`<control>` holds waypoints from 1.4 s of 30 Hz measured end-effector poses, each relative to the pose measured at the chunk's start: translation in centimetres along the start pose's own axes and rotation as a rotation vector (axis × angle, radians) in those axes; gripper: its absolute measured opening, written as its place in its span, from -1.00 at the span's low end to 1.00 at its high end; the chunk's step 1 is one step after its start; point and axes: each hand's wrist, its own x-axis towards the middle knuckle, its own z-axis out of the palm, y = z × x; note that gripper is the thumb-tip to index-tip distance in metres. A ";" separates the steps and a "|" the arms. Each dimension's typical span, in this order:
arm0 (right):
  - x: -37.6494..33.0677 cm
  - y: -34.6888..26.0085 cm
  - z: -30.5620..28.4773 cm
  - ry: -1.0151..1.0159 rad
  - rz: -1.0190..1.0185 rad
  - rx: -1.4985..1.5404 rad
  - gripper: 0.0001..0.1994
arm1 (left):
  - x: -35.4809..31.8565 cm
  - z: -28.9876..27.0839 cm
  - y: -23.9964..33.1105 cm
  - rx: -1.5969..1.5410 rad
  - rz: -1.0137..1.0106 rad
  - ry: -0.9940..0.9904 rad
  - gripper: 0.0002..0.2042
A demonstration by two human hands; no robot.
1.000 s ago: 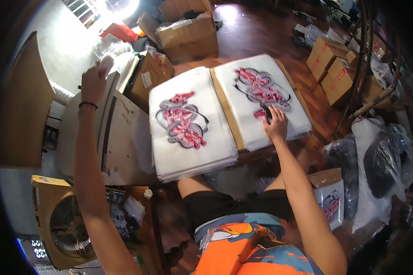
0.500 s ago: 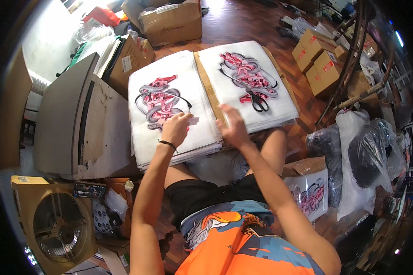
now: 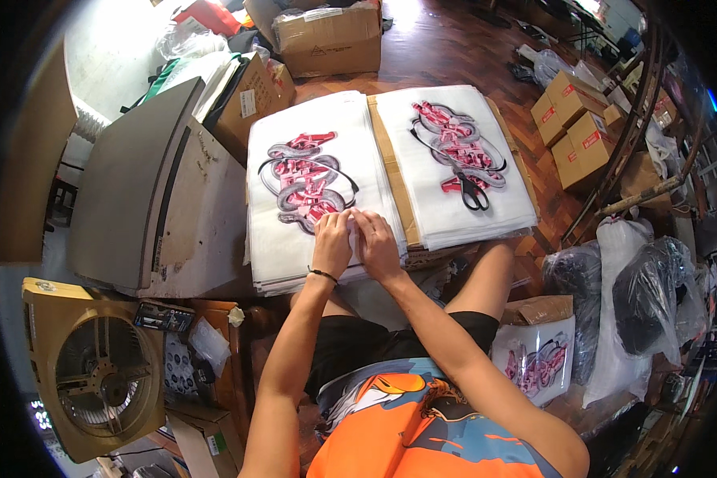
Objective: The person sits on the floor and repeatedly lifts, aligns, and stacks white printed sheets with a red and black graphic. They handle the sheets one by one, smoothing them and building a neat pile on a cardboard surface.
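Note:
My left hand point(image 3: 332, 240) and my right hand point(image 3: 377, 245) meet over the lower part of the left stack of white printed sheets point(image 3: 283, 253). The fingertips of both are pinched together, and what sits between them is too small and covered to make out. A red lettering and grey snake print point(image 3: 307, 187) shows on the top sheet, its lower end just beyond my fingers. To the right, a second stack of the same printed sheets point(image 3: 446, 219) carries black-handled scissors point(image 3: 476, 193) lying on its print.
Under the stacks is a cardboard box point(image 3: 385, 147). A grey panelled cabinet point(image 3: 135, 191) stands close at left, above a gold box fan point(image 3: 103, 374). Cartons point(image 3: 585, 147) and plastic-wrapped bundles point(image 3: 645, 279) are at right. A bagged print point(image 3: 538, 350) leans beside my leg.
My right hand has moved left from the gap between the stacks and joined my left hand, its fingers closing. The whole view has shifted slightly.

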 end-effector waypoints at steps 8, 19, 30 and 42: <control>0.1 0.1 0.1 -0.006 0.016 0.083 -0.52 | -0.6 -1.3 0.6 -0.183 -0.195 0.102 -0.62; 1.0 0.8 0.9 -0.002 -0.043 0.051 -0.55 | -0.8 1.3 -0.1 -0.153 -0.093 0.213 -0.44; 1.0 0.7 0.7 -0.057 -0.043 -0.059 -0.58 | -0.6 2.0 0.7 -0.122 -0.131 0.236 -0.47; 1.4 1.5 1.3 0.029 0.000 0.129 -0.53 | 0.3 2.4 0.6 -0.214 -0.044 0.289 -0.54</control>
